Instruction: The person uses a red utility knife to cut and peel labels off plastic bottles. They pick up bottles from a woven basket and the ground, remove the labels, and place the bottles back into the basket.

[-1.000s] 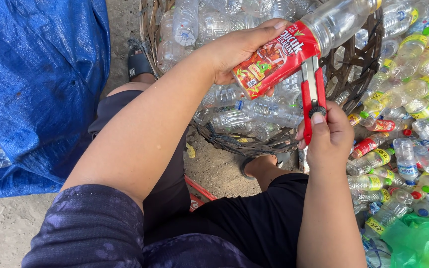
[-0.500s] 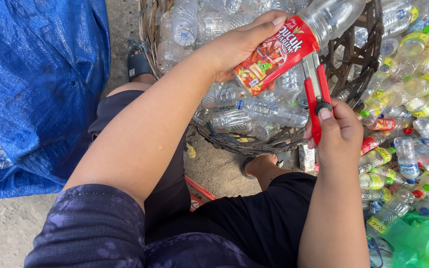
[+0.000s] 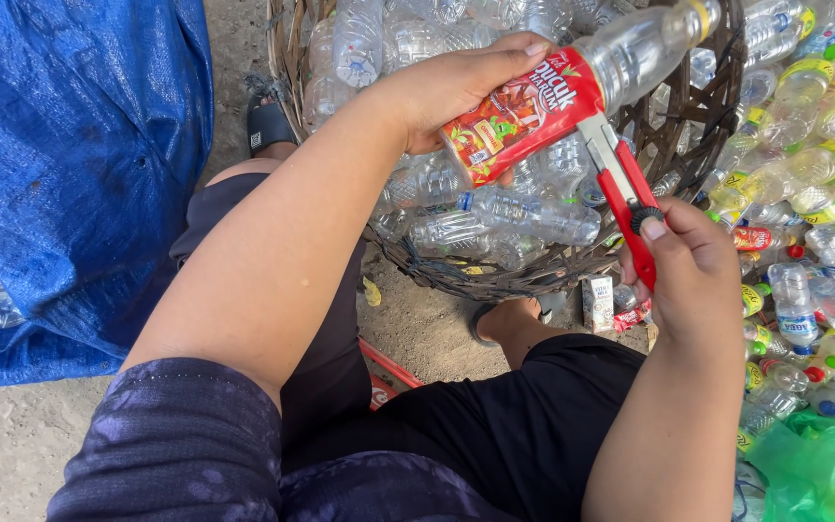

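Note:
My left hand (image 3: 446,87) grips a clear plastic bottle (image 3: 582,82) with a red label, held tilted above a woven basket (image 3: 495,275). My right hand (image 3: 693,266) holds a red utility knife (image 3: 622,193), thumb on its slider. The knife's blade end rests against the lower edge of the red label. I am seated with my legs in dark trousers under the basket's near rim.
The basket is full of clear label-free bottles (image 3: 504,213). A heap of labelled bottles (image 3: 814,174) lies at the right, with a green bag (image 3: 823,469) at the bottom right. A blue tarpaulin (image 3: 70,164) covers the left. A small carton (image 3: 597,302) lies on the dirt.
My right hand has drawn the knife down and away along the label, and my left hand has turned the bottle slightly.

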